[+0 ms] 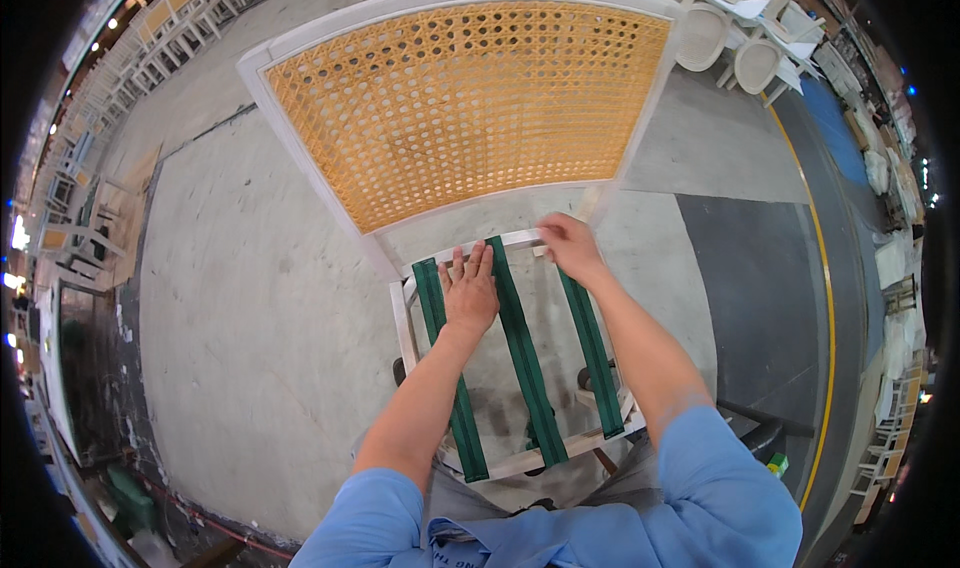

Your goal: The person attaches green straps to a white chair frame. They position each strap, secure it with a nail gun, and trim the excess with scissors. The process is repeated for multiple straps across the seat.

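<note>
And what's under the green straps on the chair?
Under their near ends, a pale wooden rail; through the gaps, mostly grey floor. The green straps hide whatever is straight beneath them, and the left hand blocks part of one gap.

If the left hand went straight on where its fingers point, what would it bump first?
The rear rail, which the left hand seems to reach; past that, probably the chair back. Depth is unclear, so it might slip underneath.

I see a light-blue short-sleeved shirt (590, 538) with dark lettering (460, 559), grey trousers (632, 480), bare left hand (470, 293) and right hand (572, 249).
</note>
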A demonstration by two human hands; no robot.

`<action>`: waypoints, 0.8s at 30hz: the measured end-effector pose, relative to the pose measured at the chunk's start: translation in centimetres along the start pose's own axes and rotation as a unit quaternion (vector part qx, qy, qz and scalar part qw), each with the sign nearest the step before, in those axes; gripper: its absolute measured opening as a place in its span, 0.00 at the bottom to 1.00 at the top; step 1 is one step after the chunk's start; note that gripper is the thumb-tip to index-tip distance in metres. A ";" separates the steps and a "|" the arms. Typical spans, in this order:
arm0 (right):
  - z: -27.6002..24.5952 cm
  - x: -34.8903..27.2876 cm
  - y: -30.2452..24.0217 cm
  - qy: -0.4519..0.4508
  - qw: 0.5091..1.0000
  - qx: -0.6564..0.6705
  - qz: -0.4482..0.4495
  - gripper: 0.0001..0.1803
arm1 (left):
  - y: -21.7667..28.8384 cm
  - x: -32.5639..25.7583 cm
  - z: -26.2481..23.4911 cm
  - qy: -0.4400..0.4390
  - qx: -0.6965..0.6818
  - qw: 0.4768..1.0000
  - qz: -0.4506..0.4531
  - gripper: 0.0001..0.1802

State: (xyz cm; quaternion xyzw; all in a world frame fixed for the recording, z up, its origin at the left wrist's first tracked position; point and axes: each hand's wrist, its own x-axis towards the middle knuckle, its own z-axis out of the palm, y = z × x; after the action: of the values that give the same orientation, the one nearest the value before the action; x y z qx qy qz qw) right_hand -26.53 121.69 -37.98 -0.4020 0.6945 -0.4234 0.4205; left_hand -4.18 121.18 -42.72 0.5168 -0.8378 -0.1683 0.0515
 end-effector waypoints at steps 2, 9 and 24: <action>-6.6 -6.1 1.6 0.073 0.997 0.022 -0.007 0.10 | 0.0 0.0 -0.3 0.031 -0.012 0.999 0.012 0.35; -29.4 -40.9 9.7 0.449 0.871 -0.118 0.158 0.11 | 0.3 0.1 -1.3 -0.030 -0.013 0.999 -0.010 0.33; -29.9 -63.8 19.7 0.480 0.747 -0.111 0.446 0.20 | 1.6 -0.2 -3.4 -0.085 -0.004 0.996 -0.034 0.37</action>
State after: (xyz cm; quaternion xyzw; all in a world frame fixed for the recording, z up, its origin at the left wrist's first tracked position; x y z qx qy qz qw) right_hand -37.51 193.81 -32.11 0.1664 0.9471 -0.2445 0.1248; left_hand -4.56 121.25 -38.99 0.5288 -0.8204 -0.2165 -0.0239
